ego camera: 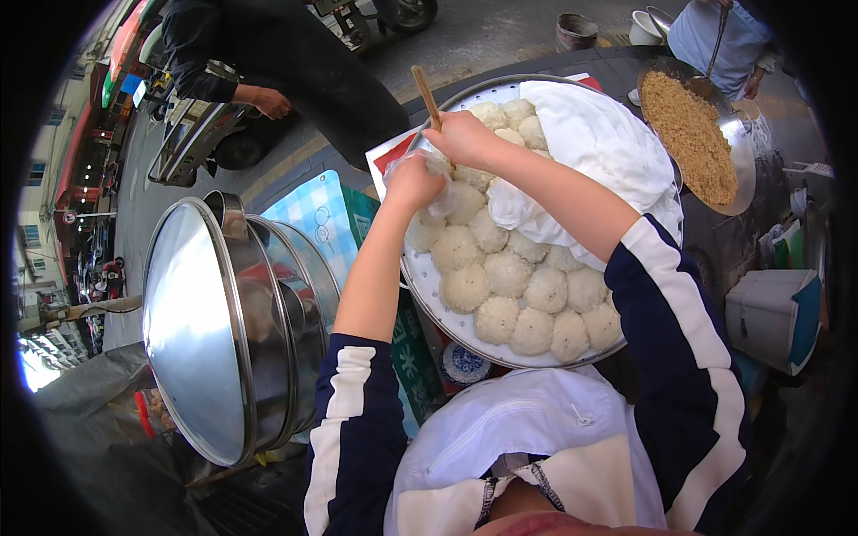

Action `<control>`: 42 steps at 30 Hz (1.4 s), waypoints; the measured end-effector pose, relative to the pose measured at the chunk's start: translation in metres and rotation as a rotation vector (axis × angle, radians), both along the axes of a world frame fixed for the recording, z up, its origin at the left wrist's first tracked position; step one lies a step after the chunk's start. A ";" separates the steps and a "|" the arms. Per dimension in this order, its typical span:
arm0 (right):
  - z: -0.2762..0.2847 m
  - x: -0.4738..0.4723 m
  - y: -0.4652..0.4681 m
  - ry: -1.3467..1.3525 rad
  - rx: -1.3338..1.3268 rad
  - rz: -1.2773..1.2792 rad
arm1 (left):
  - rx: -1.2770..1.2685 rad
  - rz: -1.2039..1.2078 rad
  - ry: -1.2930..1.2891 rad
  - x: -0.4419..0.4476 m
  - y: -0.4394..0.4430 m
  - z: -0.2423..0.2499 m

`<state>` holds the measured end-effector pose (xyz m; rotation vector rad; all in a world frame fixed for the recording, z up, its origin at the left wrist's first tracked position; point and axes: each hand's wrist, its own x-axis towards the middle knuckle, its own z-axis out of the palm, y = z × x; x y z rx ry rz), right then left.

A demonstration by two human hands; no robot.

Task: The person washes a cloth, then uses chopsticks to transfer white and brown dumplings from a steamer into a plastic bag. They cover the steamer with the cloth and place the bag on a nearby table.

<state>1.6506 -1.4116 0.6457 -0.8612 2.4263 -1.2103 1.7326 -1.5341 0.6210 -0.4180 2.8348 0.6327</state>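
A large round metal steamer tray [439, 327] holds many whitish, rice-coated balls [507, 273], with a white cloth [596, 144] laid over those at its upper right. Over the tray's upper left rim, my left hand [417, 179] grips a clear thin plastic bag [444, 199]; what the bag holds is hidden. Close beside it, my right hand [462, 139] is closed around wooden chopsticks [425, 94], whose upper ends stick up past the fist. Their lower tips are mostly hidden behind the two hands, near the balls.
Stacked metal steamers with a domed lid [194, 328] stand left. A wok of brown crumbly food [690, 141] is at the upper right, near a person in a light blue apron [720, 47]. Another person in dark clothes [288, 60] stands beyond the tray. A blue patterned bowl [462, 364] sits below it.
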 end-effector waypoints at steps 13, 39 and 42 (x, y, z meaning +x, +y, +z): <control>-0.032 0.004 -0.010 -0.364 -0.194 -0.496 | -0.036 -0.046 -0.019 -0.015 0.008 -0.001; -0.025 0.036 -0.009 -0.730 -0.388 -0.471 | 0.869 0.317 0.174 0.035 -0.034 -0.010; -0.024 0.038 -0.014 -0.831 -0.419 -0.579 | 1.012 0.391 0.159 0.034 -0.039 -0.013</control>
